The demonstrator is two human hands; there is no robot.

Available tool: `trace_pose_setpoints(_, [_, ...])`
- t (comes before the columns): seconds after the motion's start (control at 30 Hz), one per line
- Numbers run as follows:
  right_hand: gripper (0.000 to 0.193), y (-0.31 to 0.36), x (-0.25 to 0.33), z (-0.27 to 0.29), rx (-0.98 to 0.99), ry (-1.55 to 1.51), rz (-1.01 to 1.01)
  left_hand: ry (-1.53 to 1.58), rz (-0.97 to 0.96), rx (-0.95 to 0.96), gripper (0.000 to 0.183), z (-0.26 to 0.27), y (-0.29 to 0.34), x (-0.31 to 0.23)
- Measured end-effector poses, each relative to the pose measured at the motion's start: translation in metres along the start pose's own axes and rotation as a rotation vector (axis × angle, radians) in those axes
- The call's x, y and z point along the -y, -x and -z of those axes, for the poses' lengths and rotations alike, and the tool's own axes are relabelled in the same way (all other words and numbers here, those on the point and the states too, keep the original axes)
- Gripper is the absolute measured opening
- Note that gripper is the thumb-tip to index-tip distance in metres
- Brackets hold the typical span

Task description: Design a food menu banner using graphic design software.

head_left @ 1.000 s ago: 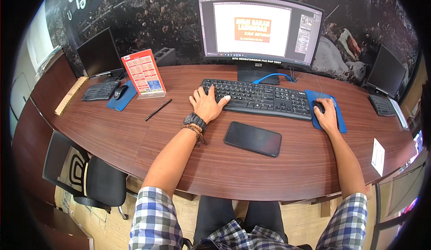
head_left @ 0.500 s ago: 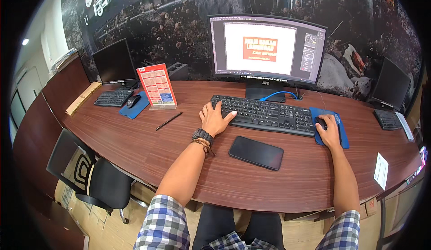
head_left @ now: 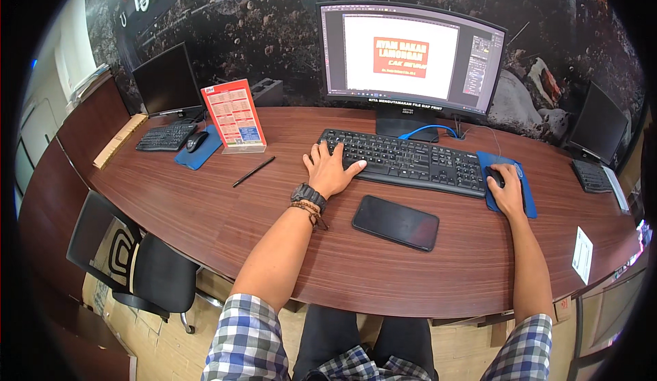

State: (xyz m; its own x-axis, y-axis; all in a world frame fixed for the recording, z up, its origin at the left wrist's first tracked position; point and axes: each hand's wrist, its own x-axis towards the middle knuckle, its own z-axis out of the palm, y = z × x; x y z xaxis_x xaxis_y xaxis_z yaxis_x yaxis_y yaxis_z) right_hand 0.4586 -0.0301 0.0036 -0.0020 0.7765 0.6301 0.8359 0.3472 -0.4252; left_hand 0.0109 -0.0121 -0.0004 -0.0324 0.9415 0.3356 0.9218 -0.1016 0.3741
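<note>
My left hand (head_left: 330, 174) rests at the left end of a long black keyboard (head_left: 417, 164), fingers spread over its keys and thumb stretched out along the near edge. A dark watch (head_left: 308, 195) and a beaded bracelet are on that wrist. Farther right, my right hand (head_left: 508, 193) is curled over a black mouse (head_left: 494, 176), mostly hidden under the fingers, on a blue mouse pad (head_left: 529, 205). Behind the keyboard stands a lit monitor (head_left: 438, 53) with a red rectangle of lettering on a white page. A black smartphone (head_left: 395, 222) lies dark-screened in front of the keyboard.
On the brown desk (head_left: 274, 135) lie a black pen (head_left: 253, 172) and a white card (head_left: 582, 255). A red-framed sign stand (head_left: 233, 115) is at left, near a second dark monitor (head_left: 166, 80). Another dark monitor (head_left: 599, 122) is far right. A black chair (head_left: 161, 271) stands at lower left.
The view has tilted slightly, so the desk and things on it sit higher in the picture. Both hands keep their places on the keyboard and mouse.
</note>
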Motion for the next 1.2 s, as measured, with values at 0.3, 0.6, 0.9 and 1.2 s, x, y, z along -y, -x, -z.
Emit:
trace_pose_setpoints(0.3, [0.033,0.0009,0.0006,-0.0002,-0.004,0.017,-0.009,-0.013,-0.002,0.004,0.090,-0.0012,-0.0001,0.0014])
trace_pose_setpoints(0.6, [0.034,0.0013,0.0057,0.0003,-0.008,0.023,-0.011,-0.008,-0.012,-0.015,0.090,-0.0017,0.0008,0.0013])
trace_pose_setpoints(0.9, [0.034,0.0020,0.0057,0.0008,0.002,0.003,0.000,0.025,-0.009,-0.032,0.092,-0.0040,0.0015,0.0040])
trace_pose_setpoints(1.2, [0.034,0.0022,0.0030,-0.0004,0.009,-0.031,0.024,0.066,0.038,-0.045,0.101,0.0024,0.0017,0.0049])
